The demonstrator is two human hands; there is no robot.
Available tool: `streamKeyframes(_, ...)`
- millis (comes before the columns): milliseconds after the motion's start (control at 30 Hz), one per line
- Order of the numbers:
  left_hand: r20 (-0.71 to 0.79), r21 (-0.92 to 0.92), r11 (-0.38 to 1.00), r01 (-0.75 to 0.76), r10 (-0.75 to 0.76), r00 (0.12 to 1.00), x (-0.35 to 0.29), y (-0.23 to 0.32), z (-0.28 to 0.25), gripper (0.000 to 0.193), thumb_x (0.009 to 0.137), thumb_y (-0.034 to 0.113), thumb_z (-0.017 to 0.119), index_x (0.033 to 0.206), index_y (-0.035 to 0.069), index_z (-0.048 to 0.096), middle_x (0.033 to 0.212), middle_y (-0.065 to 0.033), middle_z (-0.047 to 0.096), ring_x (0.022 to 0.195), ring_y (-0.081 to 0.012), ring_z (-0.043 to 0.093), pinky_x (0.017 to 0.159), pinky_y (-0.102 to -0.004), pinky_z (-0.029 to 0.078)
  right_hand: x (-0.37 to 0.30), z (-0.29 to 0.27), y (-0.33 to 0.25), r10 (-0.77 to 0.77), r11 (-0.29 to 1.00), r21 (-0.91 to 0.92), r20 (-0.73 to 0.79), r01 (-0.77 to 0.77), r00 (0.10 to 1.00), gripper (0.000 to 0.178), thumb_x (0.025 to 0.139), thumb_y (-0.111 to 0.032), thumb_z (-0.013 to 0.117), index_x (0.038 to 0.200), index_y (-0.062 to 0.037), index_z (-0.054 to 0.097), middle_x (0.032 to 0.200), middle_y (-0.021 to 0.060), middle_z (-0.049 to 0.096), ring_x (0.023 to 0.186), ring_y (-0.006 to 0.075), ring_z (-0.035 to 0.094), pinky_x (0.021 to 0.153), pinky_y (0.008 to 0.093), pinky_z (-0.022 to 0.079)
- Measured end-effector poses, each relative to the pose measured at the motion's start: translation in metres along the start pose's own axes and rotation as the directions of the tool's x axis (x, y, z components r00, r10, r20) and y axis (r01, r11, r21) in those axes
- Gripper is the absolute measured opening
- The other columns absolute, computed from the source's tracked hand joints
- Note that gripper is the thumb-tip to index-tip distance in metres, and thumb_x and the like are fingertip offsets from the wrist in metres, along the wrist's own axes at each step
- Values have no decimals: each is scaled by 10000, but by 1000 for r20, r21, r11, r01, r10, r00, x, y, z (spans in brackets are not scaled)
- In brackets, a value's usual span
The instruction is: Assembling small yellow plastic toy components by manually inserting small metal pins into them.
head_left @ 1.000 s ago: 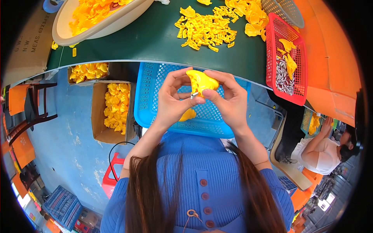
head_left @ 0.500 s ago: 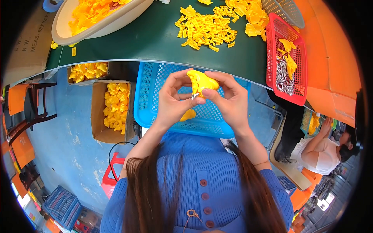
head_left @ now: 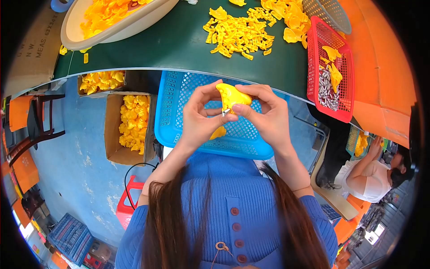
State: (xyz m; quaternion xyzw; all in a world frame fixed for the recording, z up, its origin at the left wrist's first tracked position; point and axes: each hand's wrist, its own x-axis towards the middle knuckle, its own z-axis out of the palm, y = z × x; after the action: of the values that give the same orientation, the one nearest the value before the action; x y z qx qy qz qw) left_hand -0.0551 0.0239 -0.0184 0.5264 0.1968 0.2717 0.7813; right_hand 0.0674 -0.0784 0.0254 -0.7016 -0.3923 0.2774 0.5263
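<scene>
A curved yellow plastic piece (head_left: pixel 234 95), with small bumps along one side, is held up between my two hands. My left hand (head_left: pixel 199 117) grips its left side with fingers closed; a small silver metal part (head_left: pixel 226 112) sticks out at its lower edge by my left thumb. On the other side, my right hand (head_left: pixel 268 113) pinches the piece, its thumb pressed near the metal part. Below both hands stands a blue plastic basket (head_left: pixel 251 150), with another yellow piece (head_left: pixel 218 132) lying in it. My fingers hide part of the held piece.
On the green table (head_left: pixel 156 56) lie small yellow parts (head_left: pixel 242 36) and larger yellow shells (head_left: pixel 293 24). A red basket (head_left: pixel 312 74) holds silver metal parts (head_left: pixel 328 95). A cream basin (head_left: pixel 67 36) stands far left. Left of me is a cardboard box (head_left: pixel 114 134). A person (head_left: pixel 369 179) sits at right.
Both hands and the yellow piece have shifted very slightly; the silver part has tilted a little. The grip is unchanged.
</scene>
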Motion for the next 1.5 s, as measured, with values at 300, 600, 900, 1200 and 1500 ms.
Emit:
streamKeyframes(300, 22, 51, 994, -100, 99, 995, -1, 4, -1, 713, 604, -27, 769, 1223, -38, 415, 1070, -146, 555, 998, -204, 563, 788, -344, 539, 1, -1, -5, -54, 998, 46, 38, 52, 998, 407, 662, 2, 729, 1047, 22, 600, 996, 88, 564, 939, 154, 535, 843, 268, 409)
streamKeyframes(600, 63, -310, 936, 165, -153, 986, 1, 2, 8, 620, 719, 54, 713, 1230, 2, 367, 1011, -154, 601, 866, -203, 626, 679, -302, 551, -2, -1, -8, -220, 941, -245, 74, 231, 973, 507, 648, -127, 752, 1107, -10, 572, 1034, 98, 563, 948, 200, 517, 875, 289, 384)
streamKeyframes(900, 197, -347, 886, 307, -250, 948, 8, 7, 1, 513, 789, 152, 659, 1220, 28, 409, 983, -124, 600, 874, -201, 618, 760, -309, 515, -4, -2, -1, -486, 814, -355, 13, 459, 874, 602, 578, -102, 786, 1120, -19, 536, 1027, 112, 589, 899, 257, 560, 769, 312, 459)
streamKeyframes(1200, 202, -31, 993, -111, 115, 973, 2, 5, -8, 501, 678, 141, 758, 1114, 9, 548, 1060, -101, 539, 1010, -188, 532, 871, -316, 443, -9, -7, -7, -399, 879, -247, 86, 408, 913, 608, 561, -162, 813, 1090, -12, 554, 1015, 115, 593, 855, 256, 574, 752, 309, 458)
streamKeyframes(1500, 77, -48, 976, -211, 214, 974, 1, 7, 2, 440, 675, 94, 757, 1062, 1, 567, 1017, -89, 554, 973, -182, 557, 813, -302, 489, -23, -9, 13, -304, 952, -31, 4, 304, 953, 496, 705, -51, 725, 1136, 50, 501, 1116, 148, 549, 1000, 218, 562, 897, 310, 441)
